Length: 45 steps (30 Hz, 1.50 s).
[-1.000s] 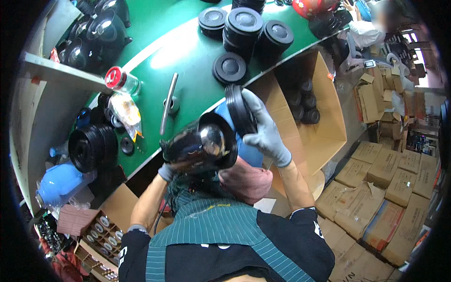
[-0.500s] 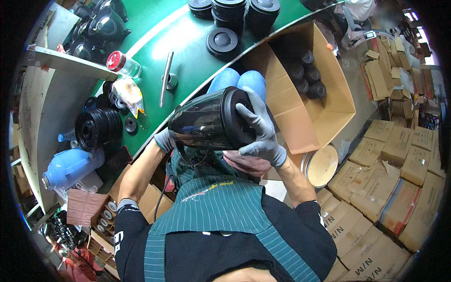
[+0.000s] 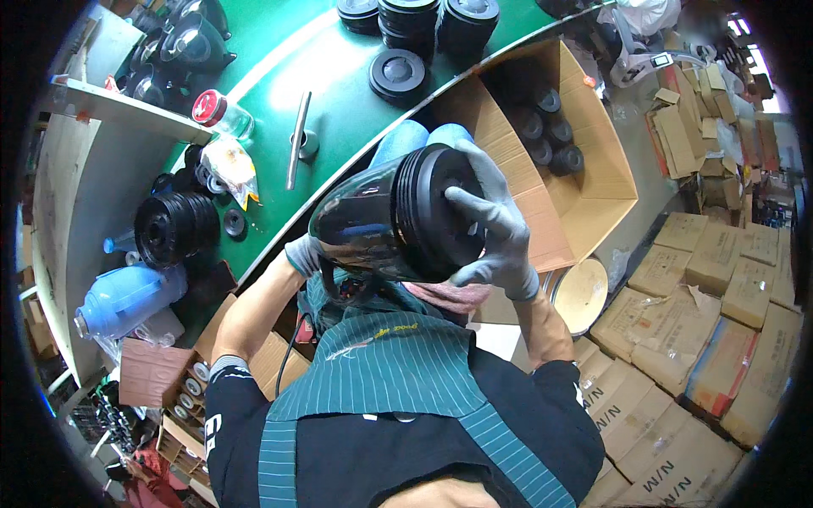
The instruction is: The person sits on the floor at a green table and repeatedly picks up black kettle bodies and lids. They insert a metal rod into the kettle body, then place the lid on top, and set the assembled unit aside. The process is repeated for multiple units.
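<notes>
A dark, see-through jug (image 3: 356, 220) with a handle lies tipped sideways over my lap, its bottom towards the left. My gloved left hand (image 3: 303, 255) grips it at that bottom end; most of its fingers are hidden behind the jug. At the wide right end sits a round black lid (image 3: 440, 207), with a ridged band showing beside it. My gloved right hand (image 3: 500, 229) is closed around this lid, thumb at the near edge and fingers across its face and far rim.
Stacked black discs (image 3: 406, 17) and a metal T-shaped tool (image 3: 298, 140) stand on the green table (image 3: 339, 102). A red-lidded jar (image 3: 222, 112) is left of them. An open carton (image 3: 593, 203) holds round black parts. Closed cartons (image 3: 677, 339) fill the right; a blue jug (image 3: 131, 300) lies left.
The jug's lidded end has swung slightly to the right and towards me. More of the ridged band shows beside the lid. My right hand has shifted right with it, still on the lid.
</notes>
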### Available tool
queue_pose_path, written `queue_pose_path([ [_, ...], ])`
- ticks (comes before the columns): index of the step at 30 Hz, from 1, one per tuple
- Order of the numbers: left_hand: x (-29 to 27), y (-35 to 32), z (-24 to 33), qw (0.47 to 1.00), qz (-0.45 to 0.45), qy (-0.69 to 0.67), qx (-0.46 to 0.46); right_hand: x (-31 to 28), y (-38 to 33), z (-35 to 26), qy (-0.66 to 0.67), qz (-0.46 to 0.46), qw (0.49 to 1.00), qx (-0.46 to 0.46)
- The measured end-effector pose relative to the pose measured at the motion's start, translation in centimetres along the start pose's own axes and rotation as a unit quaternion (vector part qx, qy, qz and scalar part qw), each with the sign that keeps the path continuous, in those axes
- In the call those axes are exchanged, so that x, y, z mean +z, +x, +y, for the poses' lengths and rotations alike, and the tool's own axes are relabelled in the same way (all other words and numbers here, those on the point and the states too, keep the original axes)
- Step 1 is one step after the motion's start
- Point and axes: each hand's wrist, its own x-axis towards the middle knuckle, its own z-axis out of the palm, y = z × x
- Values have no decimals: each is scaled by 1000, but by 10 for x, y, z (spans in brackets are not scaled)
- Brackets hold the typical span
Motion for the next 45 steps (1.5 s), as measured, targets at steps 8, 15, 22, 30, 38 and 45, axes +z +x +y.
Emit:
queue_pose_path([
  [8,-12,-22,-33,995,-61,-72,-24,-5,-6,5,-43,-50,998,-12],
  [15,-26,-39,-54,979,106,-173,-30,3,-17,12,35,-14,999,39],
  [22,-9,-21,55,952,293,-14,84,23,-39,28,245,42,952,179],
  [30,4,6,178,662,71,705,243,14,-39,20,160,-22,864,477],
  [38,-49,-43,5,976,204,-76,17,10,-24,12,-123,-8,991,43],
  [45,-18,-14,94,944,217,234,79,43,-17,13,170,56,962,206],
])
